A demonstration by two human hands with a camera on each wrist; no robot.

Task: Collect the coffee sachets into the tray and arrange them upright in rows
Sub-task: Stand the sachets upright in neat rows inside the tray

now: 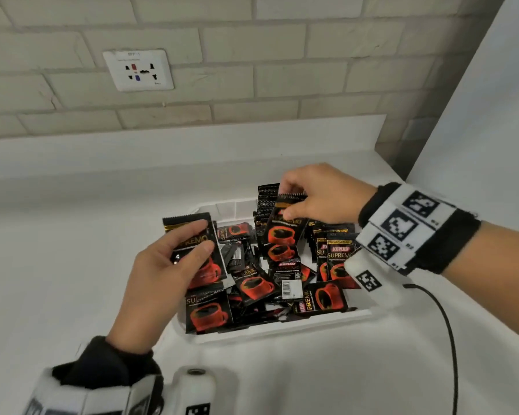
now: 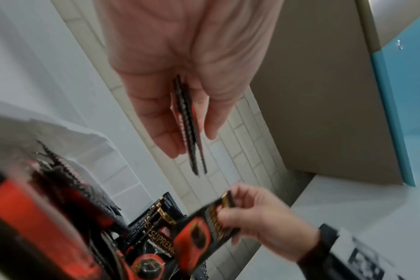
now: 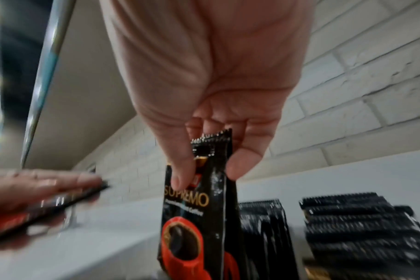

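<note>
1. Here, left hand [image 1: 162, 274] gripping sachets [image 1: 192, 235] over tray [image 1: 282, 327] left edge.
2. Right hand [image 1: 318, 196] pinching sachet [image 1: 282, 232] beside upright rows [image 1: 267, 199].
3. Bare counter [image 1: 72, 235] leftward.

Head view high over the tray [image 1: 282, 332], facing down; both wrist views close along fingers, sharing the sachets.
</note>
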